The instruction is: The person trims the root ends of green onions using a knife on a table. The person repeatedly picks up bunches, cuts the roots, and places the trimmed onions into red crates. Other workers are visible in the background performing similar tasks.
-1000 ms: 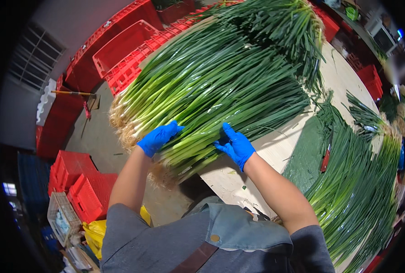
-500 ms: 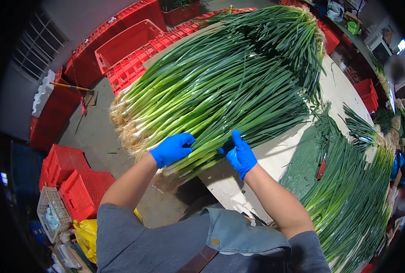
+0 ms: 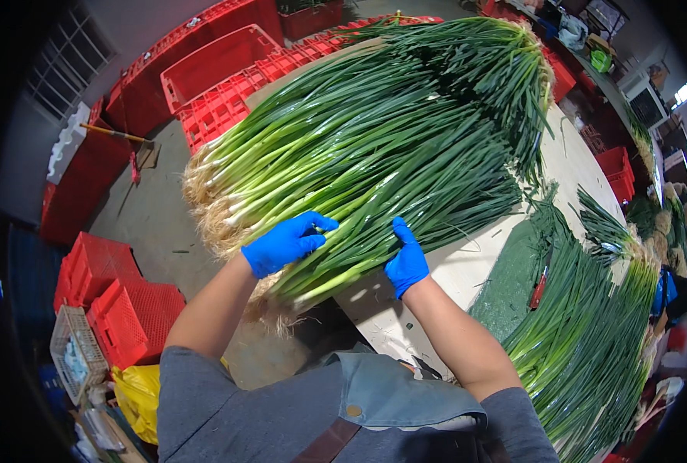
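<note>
A thick layer of spring onions (image 3: 343, 162) lies across the board, pale stems and roots to the left, dark green leaves to the right. My left hand (image 3: 280, 245), in a blue glove, rests over the pale stems at the near side. Its index finger and thumb stand apart; the other fingers are partly hidden. At the near edge of the leaves is my right hand (image 3: 408, 266), also blue-gloved, its thumb stretched up and away. The leaves hide most of its other fingers. Beneath the left hand, a few thick stems with roots (image 3: 270, 309) overhang the board's edge.
A second spring onion heap (image 3: 582, 324) lies to the right, with a red-handled knife (image 3: 540, 289) at its edge. Green sheeting (image 3: 505, 270) covers part of the pale board (image 3: 382, 312). Red crates (image 3: 139, 320) stand at left; a red tub (image 3: 220, 65) is at the back.
My left hand has shifted slightly left and up, its index finger and thumb now more spread. The right hand has barely moved, and its fingertip under the stems no longer shows.
</note>
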A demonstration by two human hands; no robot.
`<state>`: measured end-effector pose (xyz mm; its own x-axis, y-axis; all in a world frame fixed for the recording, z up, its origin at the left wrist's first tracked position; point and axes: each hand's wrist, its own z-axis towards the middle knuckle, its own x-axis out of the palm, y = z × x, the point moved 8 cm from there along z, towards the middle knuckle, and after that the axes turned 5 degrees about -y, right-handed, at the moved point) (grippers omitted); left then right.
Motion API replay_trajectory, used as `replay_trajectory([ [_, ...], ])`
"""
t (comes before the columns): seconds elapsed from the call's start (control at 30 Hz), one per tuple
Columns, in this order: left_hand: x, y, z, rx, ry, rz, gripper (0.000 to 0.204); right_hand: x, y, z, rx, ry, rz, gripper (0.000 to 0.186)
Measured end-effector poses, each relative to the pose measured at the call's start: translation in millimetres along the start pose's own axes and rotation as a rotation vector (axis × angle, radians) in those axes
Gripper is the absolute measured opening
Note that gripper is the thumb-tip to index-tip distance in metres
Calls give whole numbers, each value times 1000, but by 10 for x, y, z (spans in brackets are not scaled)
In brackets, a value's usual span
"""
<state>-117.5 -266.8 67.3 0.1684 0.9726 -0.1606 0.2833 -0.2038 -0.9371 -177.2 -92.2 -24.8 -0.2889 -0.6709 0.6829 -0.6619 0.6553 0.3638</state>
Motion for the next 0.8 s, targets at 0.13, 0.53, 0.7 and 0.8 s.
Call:
replay_trajectory([
  [0.13,-20,168,-10,-280,111,-108,36,-46,-24,39,43,-9,13,33],
  [0.53,-60,76,160,-23,117,152,33,-54,44,58,81,108,82,37],
  [0.7,22,-138,224,34,46,191,31,156,289,-27,89,186,83,45],
  [0.8,59,59,368,154,76,374,29,-74,370,139,31,106,8,46],
])
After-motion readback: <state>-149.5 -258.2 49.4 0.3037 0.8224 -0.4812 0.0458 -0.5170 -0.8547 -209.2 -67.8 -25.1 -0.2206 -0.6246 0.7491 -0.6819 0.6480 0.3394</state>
